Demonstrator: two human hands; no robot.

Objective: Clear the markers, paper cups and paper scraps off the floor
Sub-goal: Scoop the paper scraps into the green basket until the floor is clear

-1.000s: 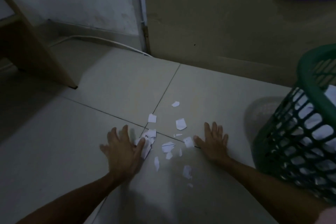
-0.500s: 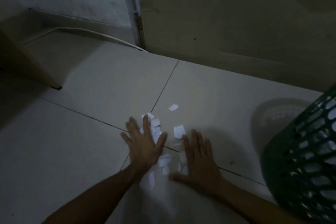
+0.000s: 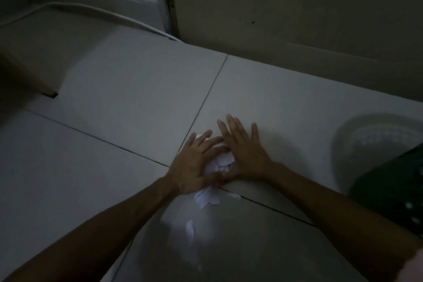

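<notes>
Both hands, left (image 3: 192,167) and right (image 3: 246,155), lie flat with fingers spread, pressed together around a heap of paper scraps (image 3: 220,162) on the floor (image 3: 128,98). Scraps look light and flimsy, best scooped from beneath; strays (image 3: 207,199) lie nearer. Green basket (image 3: 389,181) stands right, cable (image 3: 91,8) far back.

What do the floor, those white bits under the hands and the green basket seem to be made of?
Floor: likely glazed ceramic tile, pale and smooth, with dark grout lines and a soft sheen.
White bits: thin paper, matte, with ragged torn edges.
Green basket: probably moulded plastic, judging by its lattice of holes; it is too dark to be sure.
</notes>
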